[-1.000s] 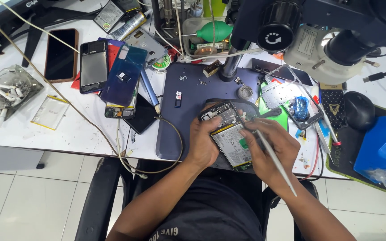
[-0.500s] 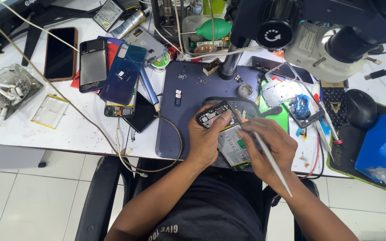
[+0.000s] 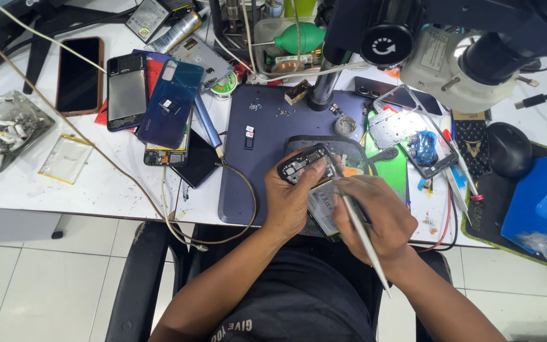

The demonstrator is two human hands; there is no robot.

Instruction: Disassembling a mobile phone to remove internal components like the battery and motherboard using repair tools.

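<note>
I look down on a cluttered white worktop [image 3: 96, 183] above a pale tiled floor, with a dark blue mat [image 3: 267, 126] laid across the middle of the frame.

At the centre, my left hand [image 3: 292, 202] has its grip closed around an opened phone [image 3: 305, 166], thumb along the near edge and fingers wrapped under it, so the exposed circuitry at its upper end faces the camera. The phone sits tilted, lifted just over the lower edge of the mat. My right hand [image 3: 375, 218] is clamped on a slim silver tool [image 3: 357, 231], held like a pen; its tip meets the phone's upper part, and its long shaft runs down toward the lower right of the frame. Whether the tip is a blade or a point I cannot tell.

Just right of the hands lies a green card [image 3: 390, 171], and beyond it a bare phone frame [image 3: 413, 136] with a blue piece on it. A microscope head [image 3: 451, 44] hangs over the upper right, and a black mouse [image 3: 508, 149] rests further right beside a blue box [image 3: 542, 202].

Left of the mat, a dark blue back cover [image 3: 169, 104] lies over other phones, next to a black phone [image 3: 126, 88] and another in an orange case [image 3: 78, 75]. A glass ashtray [image 3: 1, 130] sits at the left edge. A green rubber blower [image 3: 299, 37] lies at the top centre.
</note>
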